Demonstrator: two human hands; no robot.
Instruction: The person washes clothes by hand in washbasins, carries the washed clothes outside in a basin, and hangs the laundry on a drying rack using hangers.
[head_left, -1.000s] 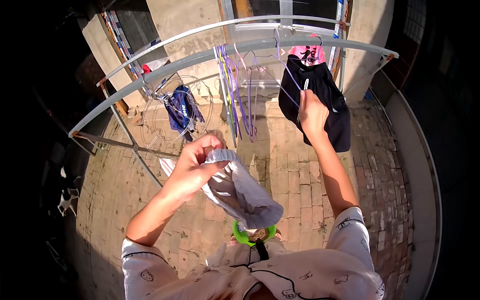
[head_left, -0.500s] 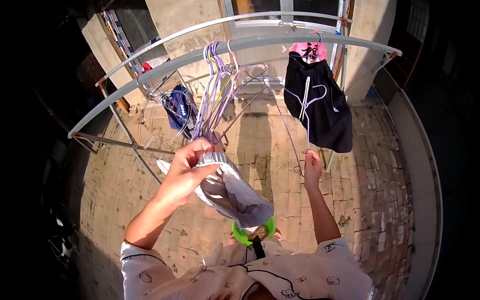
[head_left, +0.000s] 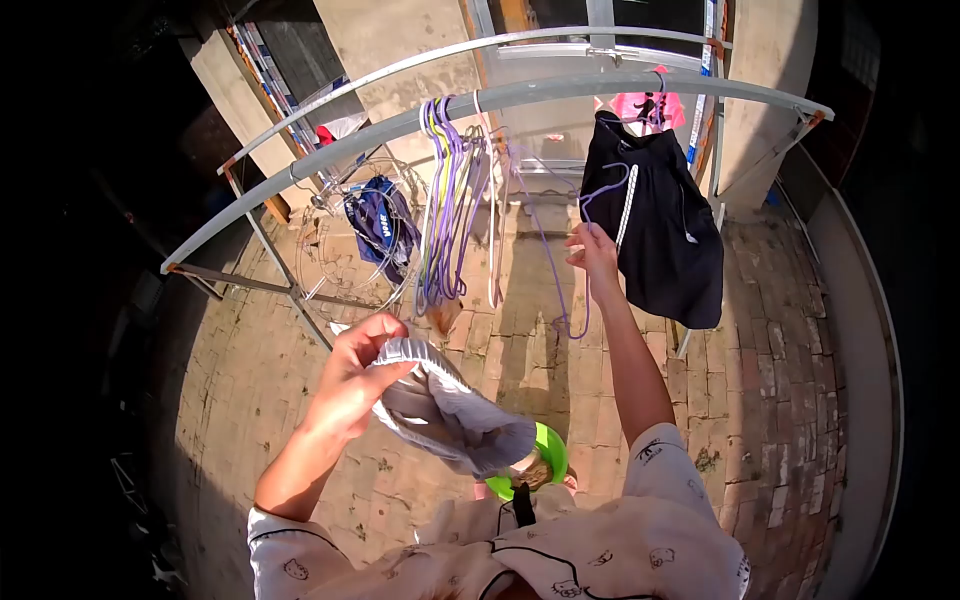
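My left hand [head_left: 352, 385] is closed around the elastic waistband of a light grey garment [head_left: 455, 415], which droops to the right. My right hand [head_left: 597, 258] grips a purple clothes hanger [head_left: 586, 204] by one side, its hook pointing up and to the right. Just right of that hand, black shorts [head_left: 662, 225] with a white drawstring hang from the rack. A cluster of purple, yellow-green and white hangers [head_left: 450, 200] hangs from the rack's bar between my hands.
The curved metal rack [head_left: 540, 90] spans the front. At its left, a dark blue item [head_left: 380, 222] hangs among wire loops. A bright green basin [head_left: 556, 452] is low by my feet on the brick ground [head_left: 660, 480]. A pale door stands behind.
My right hand has risen with the purple hanger, close beside the black shorts. The hanging cluster now shows apart from my left hand, which still grips the grey garment. The view has shifted slightly.
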